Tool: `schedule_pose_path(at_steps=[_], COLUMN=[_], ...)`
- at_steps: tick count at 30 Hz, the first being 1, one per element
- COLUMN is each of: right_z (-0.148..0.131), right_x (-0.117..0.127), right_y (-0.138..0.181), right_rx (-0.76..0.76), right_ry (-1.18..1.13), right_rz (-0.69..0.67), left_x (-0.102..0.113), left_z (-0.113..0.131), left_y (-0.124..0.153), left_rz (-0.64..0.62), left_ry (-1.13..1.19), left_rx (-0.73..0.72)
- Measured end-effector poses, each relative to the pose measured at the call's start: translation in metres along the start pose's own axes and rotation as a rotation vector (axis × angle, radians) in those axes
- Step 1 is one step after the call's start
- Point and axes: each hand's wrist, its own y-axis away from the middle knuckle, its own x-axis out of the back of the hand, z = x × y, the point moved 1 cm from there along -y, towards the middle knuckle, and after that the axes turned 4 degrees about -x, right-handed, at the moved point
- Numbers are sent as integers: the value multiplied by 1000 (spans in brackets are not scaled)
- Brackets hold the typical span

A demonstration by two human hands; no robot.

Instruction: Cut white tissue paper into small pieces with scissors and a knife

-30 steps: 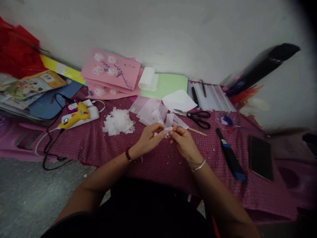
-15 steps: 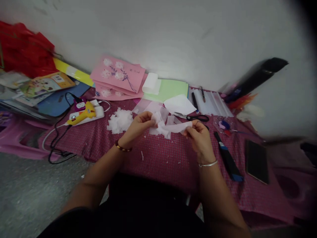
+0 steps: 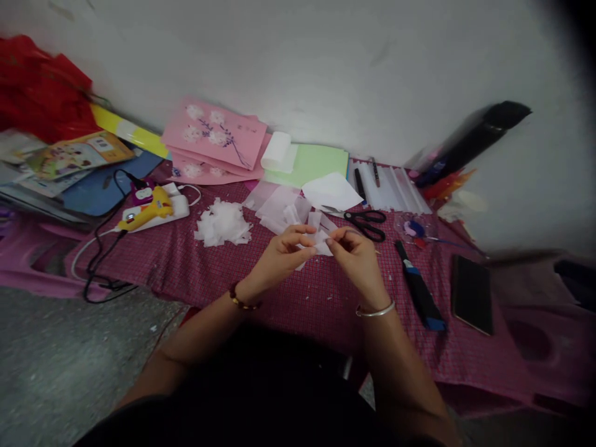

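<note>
Over the front middle of the table, my left hand [image 3: 282, 256] and my right hand [image 3: 358, 261] are close together. A thin white paper strip [image 3: 322, 238] lies between their fingertips. The right thumb and index finger pinch it; the left fingers are curled at its other side, their exact contact partly hidden. Behind the hands lie more sheer white strips [image 3: 274, 202]. A heap of small white paper pieces [image 3: 223, 223] rests left of my left hand. Black-handled scissors [image 3: 365, 218] lie just beyond my right hand, beside a white sheet [image 3: 331, 191].
Pink cards with white flowers [image 3: 216, 133], a white roll [image 3: 277, 151] and green paper [image 3: 321, 162] lie along the wall. At left, a yellow glue gun [image 3: 149, 211] rests on a power strip with cables. A black-and-blue tool [image 3: 421, 295] and a dark tablet-like object [image 3: 472, 292] lie right.
My hands have come closer together, the right one moving left. The strip that was stretched between them now shows only a short part. The camera view has shifted slightly.
</note>
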Motion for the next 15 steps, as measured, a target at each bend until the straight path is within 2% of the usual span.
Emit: schedule_pose_path(at_steps=[6, 10, 15], right_z=[-2, -4, -4], right_x=[-7, -8, -10], right_y=[6, 8, 9], right_rx=[49, 49, 68], right_ry=[-8, -17, -16], right_rz=[-52, -68, -78], left_x=[-12, -14, -15], left_z=[-25, -31, -34], left_y=[8, 9, 9], left_rz=[164, 189, 247], left_ry=[157, 273, 312], left_rx=[57, 74, 51])
